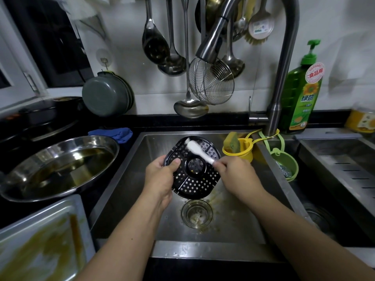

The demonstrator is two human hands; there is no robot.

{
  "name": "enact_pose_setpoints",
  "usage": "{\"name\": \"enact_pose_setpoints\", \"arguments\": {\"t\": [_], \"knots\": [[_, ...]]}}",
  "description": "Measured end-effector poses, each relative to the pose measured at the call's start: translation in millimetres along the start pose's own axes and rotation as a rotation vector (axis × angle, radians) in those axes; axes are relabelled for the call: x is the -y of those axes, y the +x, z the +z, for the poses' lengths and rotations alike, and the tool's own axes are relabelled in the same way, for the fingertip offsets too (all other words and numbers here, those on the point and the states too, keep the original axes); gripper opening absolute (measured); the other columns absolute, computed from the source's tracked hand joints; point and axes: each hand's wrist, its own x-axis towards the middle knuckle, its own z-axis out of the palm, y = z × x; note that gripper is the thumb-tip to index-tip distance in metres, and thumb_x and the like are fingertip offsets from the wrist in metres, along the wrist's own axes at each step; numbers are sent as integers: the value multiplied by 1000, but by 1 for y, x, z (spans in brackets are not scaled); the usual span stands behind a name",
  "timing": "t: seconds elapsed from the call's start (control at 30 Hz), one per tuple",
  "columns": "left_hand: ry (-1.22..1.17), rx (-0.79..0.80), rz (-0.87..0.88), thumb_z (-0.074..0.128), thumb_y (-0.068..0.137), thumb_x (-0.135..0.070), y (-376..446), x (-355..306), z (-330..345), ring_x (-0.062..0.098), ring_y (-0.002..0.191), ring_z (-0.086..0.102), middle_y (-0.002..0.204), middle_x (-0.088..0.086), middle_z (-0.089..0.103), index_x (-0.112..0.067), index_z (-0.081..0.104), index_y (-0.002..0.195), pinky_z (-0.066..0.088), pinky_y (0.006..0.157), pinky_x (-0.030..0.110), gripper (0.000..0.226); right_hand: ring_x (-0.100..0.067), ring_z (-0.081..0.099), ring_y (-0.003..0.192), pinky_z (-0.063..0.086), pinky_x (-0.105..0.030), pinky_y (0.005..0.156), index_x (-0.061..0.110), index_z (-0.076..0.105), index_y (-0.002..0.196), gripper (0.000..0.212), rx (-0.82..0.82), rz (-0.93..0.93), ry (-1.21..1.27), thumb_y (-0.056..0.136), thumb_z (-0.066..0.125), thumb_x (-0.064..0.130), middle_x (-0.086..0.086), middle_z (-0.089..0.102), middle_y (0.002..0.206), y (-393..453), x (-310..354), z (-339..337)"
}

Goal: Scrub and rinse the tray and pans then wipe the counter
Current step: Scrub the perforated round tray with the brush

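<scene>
Greasy yellow residue covers the flat baking tray point(40, 236) sitting nearest on the bench at the left, so that one looks untouched. Just past it is the round steel pan point(58, 165) with oily liquid pooled in it, also waiting.

Over the sink point(125, 189), the left hand point(160, 179) holds the black perforated tray point(194, 169) by its left rim, thumb on top and fingers curled underneath, tilting it up toward the camera. The right hand point(237, 175) pinches the handle end of a white brush point(197, 150). The brush's long axis runs up and left from that hand, diagonally across the plate, with the head resting near the far rim. So the scrubbing stroke probably pulls back along that diagonal toward the right hand.

No water seems to be running from the faucet point(211, 45) overhead. Green dish soap point(302, 94) stands behind, right of the faucet base.
</scene>
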Motion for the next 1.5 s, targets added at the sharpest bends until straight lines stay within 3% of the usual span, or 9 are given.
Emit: {"name": "enact_pose_setpoints", "arguments": {"t": [0.07,0.17,0.3,0.4,0.53,0.63,1.0,1.33,1.5], "knots": [[-7,0,-1,64,97,-2,0,0,0,21,87,76,99,12,79,-6,71,110,61,71,32,16,-23,56,70,42,-35,59,23,61,73,32,54,-22,-13,101,54,37,1,57,68,-3,3,4],[-4,-4,-2,64,97,-2,0,0,0,20,84,76,98,12,78,-7,71,109,60,68,32,15,-26,57,74,43,-36,62,21,66,81,31,-33,24,4,102,52,38,0,60,73,-1,1,-1],[-4,-7,-6,64,97,-2,1,0,0,23,88,77,98,12,79,-6,71,110,61,69,32,16,-24,55,69,42,-37,60,21,57,68,37,65,-5,-2,101,54,36,-1,57,68,-4,1,2],[11,-10,-1,64,97,-2,1,1,0,21,85,76,96,11,79,-7,71,108,60,70,32,14,-26,55,71,41,-36,61,20,56,69,37,-19,40,14,102,53,37,-1,57,69,1,-3,-2],[31,-3,18,65,96,-1,2,3,1,20,85,76,93,9,79,-6,72,108,59,71,33,14,-24,56,68,38,-33,56,22,60,70,34,84,-18,32,101,56,36,0,58,67,-2,2,5],[69,9,40,65,96,-2,3,6,2,20,81,76,91,8,79,-6,71,108,58,68,31,14,-28,57,73,42,-36,60,18,64,78,34,-30,21,40,102,51,37,-3,59,70,2,1,2],[209,-13,93,67,96,-4,3,8,5,20,83,75,87,4,79,-12,72,104,57,68,32,13,-27,57,71,41,-37,60,14,66,79,33,70,-12,57,102,53,34,-5,61,71,1,7,7],[345,-14,172,66,97,-7,0,7,4,16,85,72,89,1,76,-17,73,100,53,68,30,13,-32,57,76,47,-40,66,14,66,82,36,-32,67,24,103,47,37,-9,62,77,2,6,0],[347,-8,175,66,97,-6,0,7,5,16,85,72,89,1,77,-16,73,100,54,69,30,13,-27,56,69,41,-38,59,14,62,75,36,50,-19,63,102,51,35,-5,60,69,-2,10,9]]}}
